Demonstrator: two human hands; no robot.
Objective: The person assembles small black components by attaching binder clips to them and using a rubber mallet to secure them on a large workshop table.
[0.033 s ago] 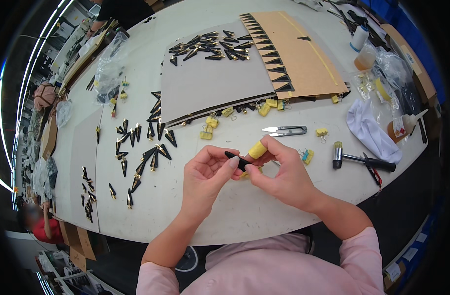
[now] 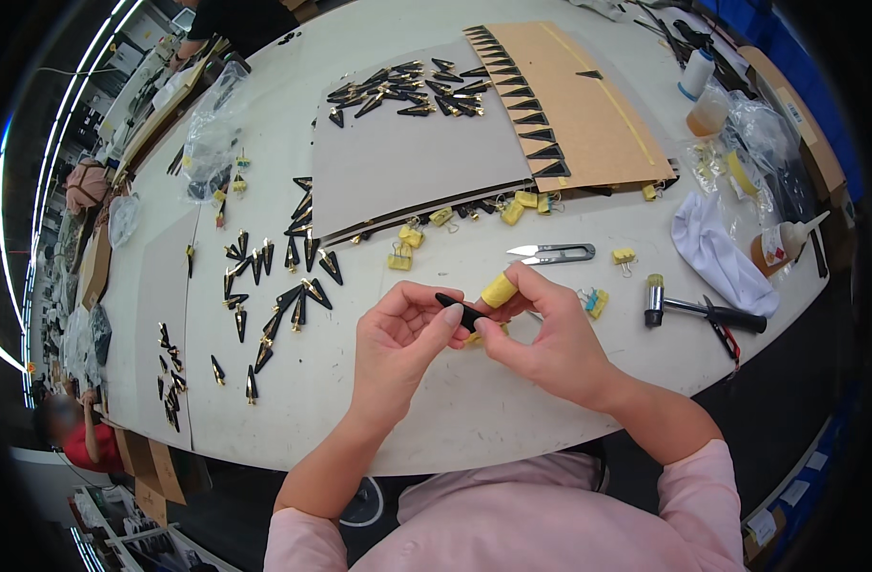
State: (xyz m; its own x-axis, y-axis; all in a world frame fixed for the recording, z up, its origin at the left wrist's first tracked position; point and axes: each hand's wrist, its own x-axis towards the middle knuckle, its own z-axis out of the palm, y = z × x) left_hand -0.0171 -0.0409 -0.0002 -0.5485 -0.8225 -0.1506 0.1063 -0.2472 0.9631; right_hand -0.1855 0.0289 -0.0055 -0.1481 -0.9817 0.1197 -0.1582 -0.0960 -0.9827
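Between both hands, over the near middle of the table, is a small black pointed tab [image 2: 468, 316]. My left hand [image 2: 393, 336] pinches it with the thumb on top. My right hand [image 2: 560, 338] grips its other end between thumb and fingers; yellow tape [image 2: 498, 291] wraps the index finger. Something yellow shows just under the fingertips, mostly hidden. Thread snips [image 2: 560, 254] lie beyond my right hand, and a yellow binder clip [image 2: 598, 303] rests beside it. Similar black tabs with gold-coloured metal ends [image 2: 281, 315] are scattered to the left of my left hand.
Grey boards [image 2: 421, 162] carry a heap of tabs; a tan sheet [image 2: 588, 114] has a row of them along its edge. At right are a hammer [image 2: 698, 310], a white cloth [image 2: 712, 248] and a squeeze bottle [image 2: 774, 248]. Other people are at the far left.
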